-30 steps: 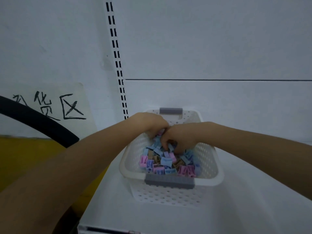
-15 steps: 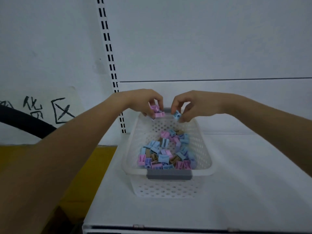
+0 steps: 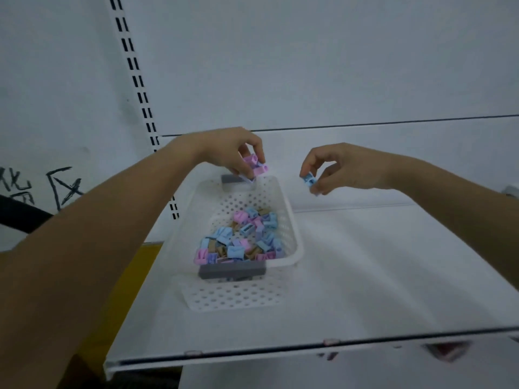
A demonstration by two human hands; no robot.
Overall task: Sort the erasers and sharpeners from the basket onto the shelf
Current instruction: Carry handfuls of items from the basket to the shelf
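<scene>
Over the far end of the white perforated basket (image 3: pixel 286 220), the left hand (image 3: pixel 230 153) pinches a few pink sharpeners (image 3: pixel 256 165) while the right hand (image 3: pixel 337 169), off to the basket's right above the white shelf (image 3: pixel 379 276), pinches a blue sharpener (image 3: pixel 309 181) between thumb and fingertips.

Basket (image 3: pixel 292 242) left, open shelf (image 3: pixel 393 270) right (bare), wall (image 3: pixel 309 66) behind
</scene>
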